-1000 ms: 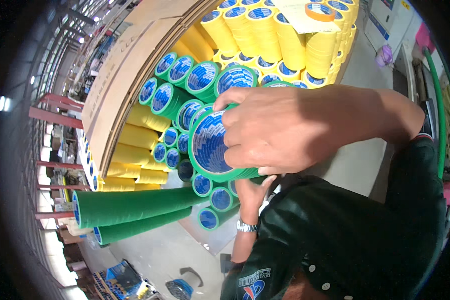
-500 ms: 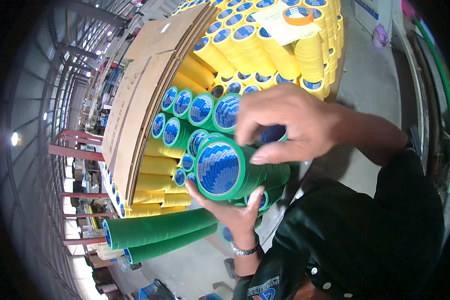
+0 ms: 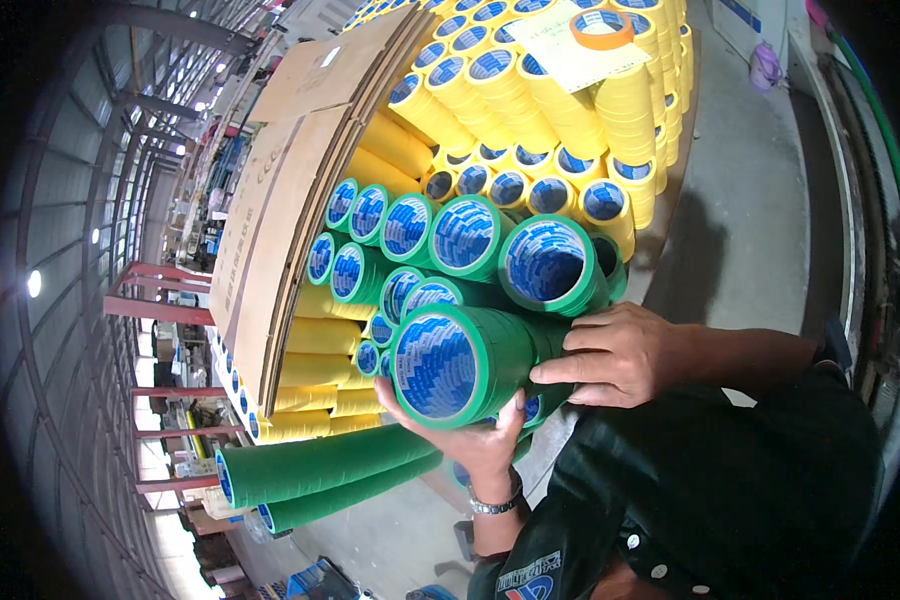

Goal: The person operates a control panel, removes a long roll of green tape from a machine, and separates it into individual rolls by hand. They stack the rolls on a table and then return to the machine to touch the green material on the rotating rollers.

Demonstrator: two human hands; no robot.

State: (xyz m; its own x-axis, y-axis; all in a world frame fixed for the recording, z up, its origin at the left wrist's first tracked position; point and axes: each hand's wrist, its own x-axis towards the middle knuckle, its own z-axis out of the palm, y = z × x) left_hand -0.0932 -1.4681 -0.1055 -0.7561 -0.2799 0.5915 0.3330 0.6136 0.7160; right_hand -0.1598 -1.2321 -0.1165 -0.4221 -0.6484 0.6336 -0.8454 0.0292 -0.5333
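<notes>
A stack of green tape rolls (image 3: pixel 505 355) with blue-printed cores lies on its side in front of me, its round end turned toward the left. My left hand (image 3: pixel 475 440) cups this stack from below, thumb and fingers on opposite sides. Against its right-hand part, my right hand (image 3: pixel 620 355) presses with bent fingers; its thumb is hidden. Just beyond stand more green tape rolls (image 3: pixel 467 237), including a wide green stack (image 3: pixel 548 262) with an open core. Two long green tape stacks (image 3: pixel 325 460) extend to the left, below the held one.
Many yellow tape rolls (image 3: pixel 560 105) are piled behind the green ones. On top lie a paper sheet (image 3: pixel 560 50) and an orange tape roll (image 3: pixel 602 30). Large cardboard sheets (image 3: pixel 280 210) lean along the left. A purple bucket (image 3: pixel 764 66) stands on the floor (image 3: pixel 750 190) at right.
My right hand has come down from above the held stack to its right side, and its fingers now touch the rolls. My left hand keeps its hold underneath.
</notes>
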